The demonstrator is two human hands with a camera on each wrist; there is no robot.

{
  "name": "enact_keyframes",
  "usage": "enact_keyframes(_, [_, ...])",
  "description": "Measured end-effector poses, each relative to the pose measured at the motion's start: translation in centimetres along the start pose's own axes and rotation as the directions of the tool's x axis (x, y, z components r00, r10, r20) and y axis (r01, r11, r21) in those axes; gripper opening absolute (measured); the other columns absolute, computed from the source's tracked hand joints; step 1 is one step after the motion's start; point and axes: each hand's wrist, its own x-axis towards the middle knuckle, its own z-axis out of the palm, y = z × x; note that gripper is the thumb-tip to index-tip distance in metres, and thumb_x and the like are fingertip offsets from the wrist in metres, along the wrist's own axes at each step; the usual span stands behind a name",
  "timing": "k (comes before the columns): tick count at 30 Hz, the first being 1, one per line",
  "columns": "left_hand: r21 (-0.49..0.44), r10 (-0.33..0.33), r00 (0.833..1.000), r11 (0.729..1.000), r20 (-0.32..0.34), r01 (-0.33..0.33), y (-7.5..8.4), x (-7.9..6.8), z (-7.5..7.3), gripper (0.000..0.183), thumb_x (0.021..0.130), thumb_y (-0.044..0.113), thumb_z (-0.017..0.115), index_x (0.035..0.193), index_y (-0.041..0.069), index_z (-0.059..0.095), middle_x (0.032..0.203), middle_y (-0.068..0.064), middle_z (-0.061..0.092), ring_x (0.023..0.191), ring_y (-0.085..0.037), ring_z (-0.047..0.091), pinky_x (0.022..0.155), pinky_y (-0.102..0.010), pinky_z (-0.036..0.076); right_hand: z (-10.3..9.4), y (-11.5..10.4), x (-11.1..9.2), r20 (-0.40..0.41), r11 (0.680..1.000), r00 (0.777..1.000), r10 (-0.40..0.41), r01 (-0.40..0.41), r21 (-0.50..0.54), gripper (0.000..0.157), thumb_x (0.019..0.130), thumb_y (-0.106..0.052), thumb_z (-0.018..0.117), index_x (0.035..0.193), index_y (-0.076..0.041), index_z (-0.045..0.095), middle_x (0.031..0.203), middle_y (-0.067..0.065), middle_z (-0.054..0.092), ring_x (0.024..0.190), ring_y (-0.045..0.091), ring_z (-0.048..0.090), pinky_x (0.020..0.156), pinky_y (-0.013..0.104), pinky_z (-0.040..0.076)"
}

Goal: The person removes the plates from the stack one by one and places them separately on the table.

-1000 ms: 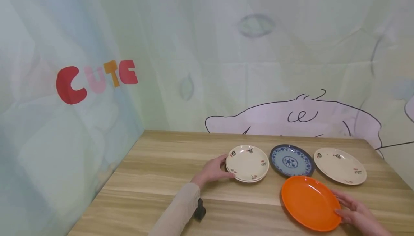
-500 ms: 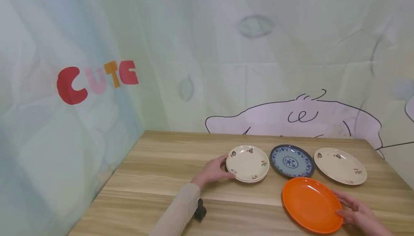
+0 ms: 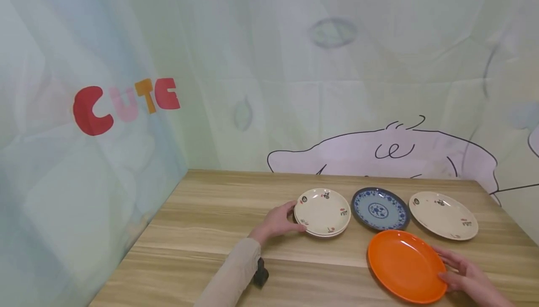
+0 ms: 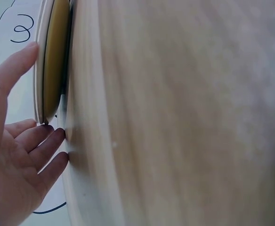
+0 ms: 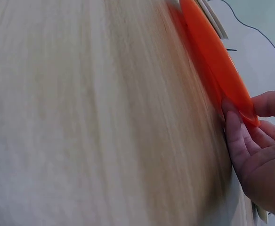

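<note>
At the table's middle, two small cream plates with little printed figures lie stacked. My left hand holds the stack's left edge, thumb at the near rim and fingers round the far side. In the left wrist view, the thumb meets the upper rim while the other fingertips sit low beside the table. Nearer me on the right is an orange plate, slightly tilted. My right hand grips its right rim, thumb above; in the right wrist view, fingers reach beneath it.
A blue patterned plate lies right of the cream stack, just behind the orange plate. Farther right is a cream oval plate. The wooden table ends at a printed cloth backdrop. A small black object shows beside the left sleeve.
The orange plate and my right hand have shifted very slightly right and toward me. My left hand and the cream stack have not moved.
</note>
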Motion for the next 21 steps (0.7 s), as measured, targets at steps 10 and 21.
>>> enact_keyframes(10, [-0.005,-0.001,1.000,1.000,0.001,0.001,0.07,-0.07,-0.10,0.086,0.070,0.044,0.074,0.137,0.005,0.038,0.138,-0.010,0.043,0.128,-0.024,0.037,0.106,-0.039,0.031,-0.15,0.18,-0.08,-0.036,0.998,0.999,0.017,-0.019,-0.066,0.078,0.084,-0.018,0.061,0.137,0.015,0.013,0.135,0.036,0.028,0.095,0.024,0.058,0.076,0.034,0.054])
enact_keyframes(21, [-0.003,0.000,1.000,1.000,0.007,0.000,0.24,-0.20,-0.20,0.085,0.071,0.042,0.074,0.137,0.004,0.038,0.138,-0.010,0.043,0.128,-0.025,0.038,0.106,-0.039,0.031,-0.24,0.19,-0.43,0.017,0.991,0.999,-0.048,0.050,-0.126,0.076,0.086,-0.018,0.060,0.134,0.018,0.013,0.129,0.038,0.035,0.085,0.022,0.058,0.071,0.029,0.054])
